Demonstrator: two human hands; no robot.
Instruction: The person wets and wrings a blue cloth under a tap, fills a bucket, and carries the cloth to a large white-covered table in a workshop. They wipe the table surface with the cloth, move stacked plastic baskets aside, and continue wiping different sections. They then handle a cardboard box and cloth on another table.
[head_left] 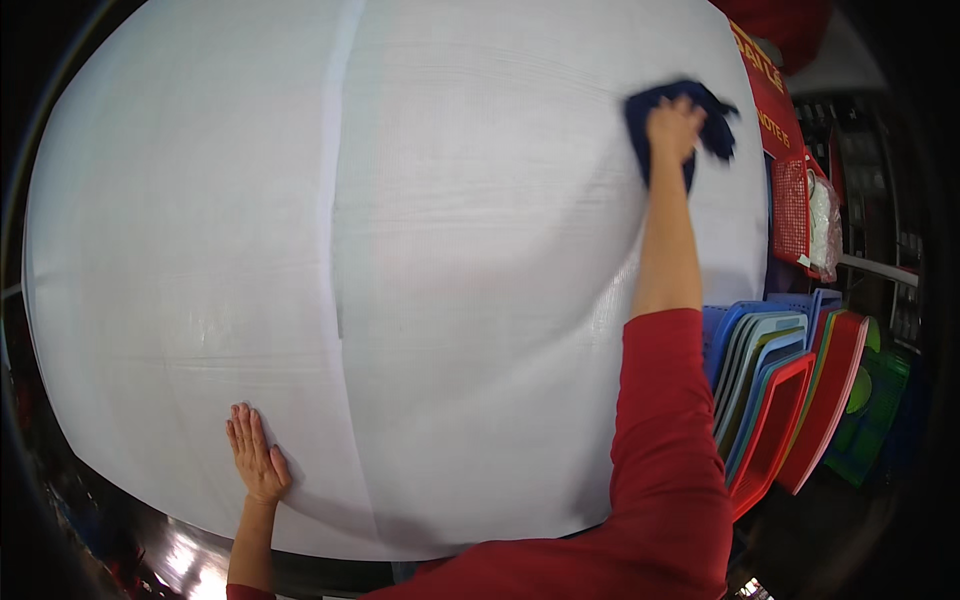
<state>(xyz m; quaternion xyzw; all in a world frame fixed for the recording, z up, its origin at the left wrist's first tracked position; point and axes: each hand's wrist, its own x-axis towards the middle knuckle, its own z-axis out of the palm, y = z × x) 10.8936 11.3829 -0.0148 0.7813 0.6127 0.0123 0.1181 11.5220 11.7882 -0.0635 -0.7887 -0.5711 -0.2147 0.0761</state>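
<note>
A dark blue cloth (640, 125), bunched and folded, lies at the far right of a broad white-covered tabletop (480, 200). My right hand (675, 125) presses down on the cloth and grips it, the arm stretched far out in a red sleeve. Some of its fingers are blurred against the fabric. At the near left, my left hand (257, 458) rests flat on the white cover, its fingers extended and nothing in it. A lengthwise seam (335, 200) in the cover runs between the two hands, and faint wrinkles cross the surface.
Along the right edge stand nested plastic baskets in blue, grey and red (765, 390). Farther up are a red mesh basket (790, 205) with a clear plastic bag (825, 230) and a red printed sign (768, 95). Green plastic crates (870, 415) sit beyond the stack.
</note>
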